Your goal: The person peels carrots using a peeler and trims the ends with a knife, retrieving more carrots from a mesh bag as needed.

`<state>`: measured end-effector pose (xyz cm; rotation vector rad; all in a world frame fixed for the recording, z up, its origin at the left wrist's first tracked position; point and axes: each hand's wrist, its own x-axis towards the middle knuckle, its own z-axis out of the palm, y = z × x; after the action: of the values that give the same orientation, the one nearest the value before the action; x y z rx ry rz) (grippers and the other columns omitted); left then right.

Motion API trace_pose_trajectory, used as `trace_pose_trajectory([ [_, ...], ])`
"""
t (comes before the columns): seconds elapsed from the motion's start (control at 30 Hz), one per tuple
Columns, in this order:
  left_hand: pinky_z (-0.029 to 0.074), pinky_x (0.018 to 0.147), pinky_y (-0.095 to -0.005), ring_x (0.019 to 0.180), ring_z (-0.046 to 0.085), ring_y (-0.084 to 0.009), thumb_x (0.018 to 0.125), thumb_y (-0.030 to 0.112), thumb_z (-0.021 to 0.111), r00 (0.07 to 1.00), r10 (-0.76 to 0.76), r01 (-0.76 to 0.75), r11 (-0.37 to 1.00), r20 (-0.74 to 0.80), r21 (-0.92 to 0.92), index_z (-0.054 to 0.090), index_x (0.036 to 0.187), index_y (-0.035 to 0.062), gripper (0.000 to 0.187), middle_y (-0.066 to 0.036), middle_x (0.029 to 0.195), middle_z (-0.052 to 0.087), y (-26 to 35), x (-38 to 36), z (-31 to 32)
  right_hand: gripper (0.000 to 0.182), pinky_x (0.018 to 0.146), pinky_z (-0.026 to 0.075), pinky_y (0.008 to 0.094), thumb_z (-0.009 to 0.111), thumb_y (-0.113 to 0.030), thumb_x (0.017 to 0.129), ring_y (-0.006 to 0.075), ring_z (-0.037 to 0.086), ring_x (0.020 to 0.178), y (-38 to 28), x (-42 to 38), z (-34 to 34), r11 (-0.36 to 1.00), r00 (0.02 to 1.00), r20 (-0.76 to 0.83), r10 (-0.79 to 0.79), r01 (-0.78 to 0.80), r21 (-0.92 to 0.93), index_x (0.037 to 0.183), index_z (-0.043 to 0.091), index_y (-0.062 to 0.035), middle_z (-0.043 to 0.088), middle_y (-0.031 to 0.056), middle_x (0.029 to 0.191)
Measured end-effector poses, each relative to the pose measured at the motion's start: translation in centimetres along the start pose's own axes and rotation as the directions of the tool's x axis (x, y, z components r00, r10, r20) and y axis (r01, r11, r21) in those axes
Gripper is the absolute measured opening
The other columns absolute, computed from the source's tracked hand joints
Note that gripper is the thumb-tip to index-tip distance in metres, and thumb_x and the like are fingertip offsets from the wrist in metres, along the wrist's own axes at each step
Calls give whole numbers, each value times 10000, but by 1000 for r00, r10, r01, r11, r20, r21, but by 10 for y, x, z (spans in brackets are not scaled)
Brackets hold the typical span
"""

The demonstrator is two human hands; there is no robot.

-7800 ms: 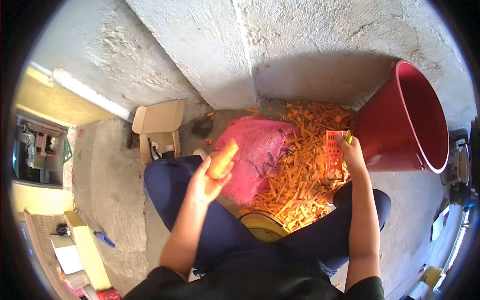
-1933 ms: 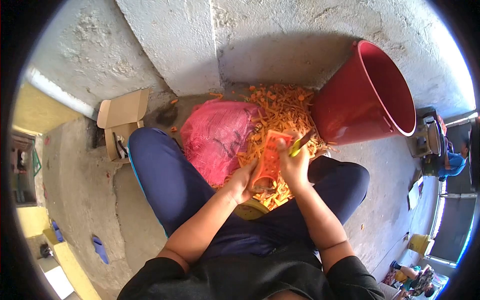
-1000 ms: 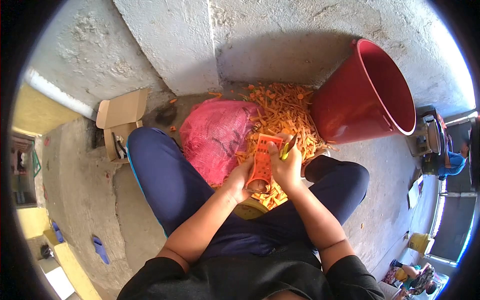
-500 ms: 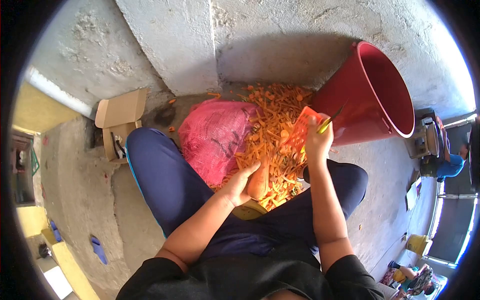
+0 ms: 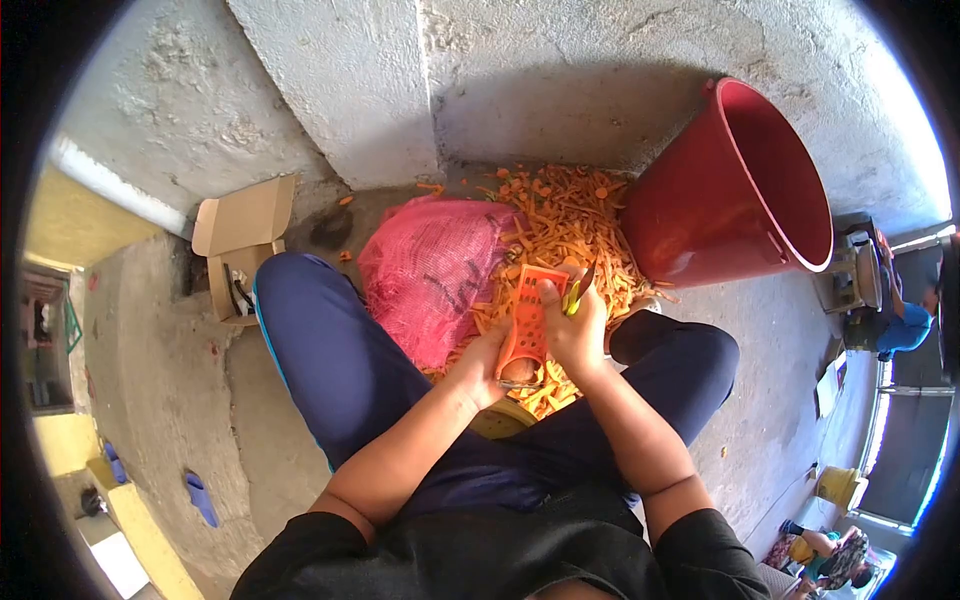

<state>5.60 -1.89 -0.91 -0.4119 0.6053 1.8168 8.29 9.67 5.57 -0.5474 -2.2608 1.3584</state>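
My left hand [image 5: 482,368] is closed around a thick orange carrot [image 5: 518,372], held low between my knees. My right hand [image 5: 578,335] grips an orange plastic grater [image 5: 532,325] with holes, its lower end lying over the carrot. A small knife with a yellow-green handle [image 5: 572,298] is also in that hand, blade pointing up and away from me. Below and beyond both hands spreads a heap of carrot peelings [image 5: 575,225]. Part of a yellow container [image 5: 500,420] shows under my left wrist.
A pink mesh sack [image 5: 430,270] lies left of the peelings. At the right, a big red bucket [image 5: 690,200] leans by the wall. An open cardboard box [image 5: 235,225] sits at the left, with blue slippers [image 5: 200,497] on the floor. Other people [image 5: 905,325] are at the far right.
My right hand has come down and left, bringing the grater from above the peelings onto the carrot. The left hand stays nearly in place with the carrot.
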Motion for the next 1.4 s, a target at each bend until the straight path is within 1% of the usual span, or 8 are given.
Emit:
trace_pose_trajectory([
  [0.17,488,683,-318,773,572,-166,895,350,322,925,-86,84,996,370,22,470,1062,63,364,-58,888,573,-3,-5,-12,188,572,422,330,558,-182,804,229,511,584,46,44,-14,992,957,-264,122,-125,7,850,481,-17,541,145,679],
  [0.27,494,619,-317,739,568,-149,892,358,328,998,-51,60,976,-47,207,468,1054,55,371,-50,853,570,-10,-16,12,202,592,416,324,549,-197,813,201,490,607,55,72,-38,975,894,-444,64,-150,-162,881,482,-18,529,107,683],
  [0.4,502,547,-337,748,572,-173,886,377,336,923,-42,21,998,383,59,483,1036,62,379,-64,852,570,-2,-7,-5,195,537,372,222,529,-185,823,60,419,592,47,50,-29,999,952,-305,-41,28,-46,911,483,-16,483,10,687],
  [0.53,506,586,-339,786,584,-190,888,363,325,990,-62,57,997,127,43,478,1049,56,379,-87,886,573,-2,-9,5,217,528,379,205,532,-198,828,55,448,585,-1,10,-12,967,981,4,192,-190,172,919,468,-12,499,10,708],
  [0.73,493,623,-294,735,587,-184,886,286,355,998,-29,31,999,-61,40,482,1025,44,307,-75,858,581,1,-8,14,202,566,437,309,566,-148,791,203,565,603,-7,-2,-1,997,996,53,67,-69,34,892,481,5,554,163,662],
  [0.93,476,513,-294,612,550,-156,889,363,332,999,-38,28,967,37,253,475,971,70,336,-64,744,549,-2,-17,13,171,558,408,338,554,-162,799,231,499,585,36,40,-16,977,950,-299,-88,24,-211,830,481,-11,533,147,674],
  [1.07,475,492,-301,613,555,-167,887,386,325,991,-76,54,981,112,186,467,975,74,354,-68,721,548,-7,-15,8,214,559,392,278,547,-211,817,150,447,578,55,72,-46,975,880,-451,150,-209,-82,855,482,-11,513,90,675],
  [1.4,473,750,-350,842,570,-219,887,285,324,995,-98,98,995,20,8,462,1079,42,339,-104,967,566,0,5,-12,166,617,410,262,525,-155,826,112,490,669,-1,5,-6,994,993,46,105,-107,38,897,486,-10,533,46,719],
])
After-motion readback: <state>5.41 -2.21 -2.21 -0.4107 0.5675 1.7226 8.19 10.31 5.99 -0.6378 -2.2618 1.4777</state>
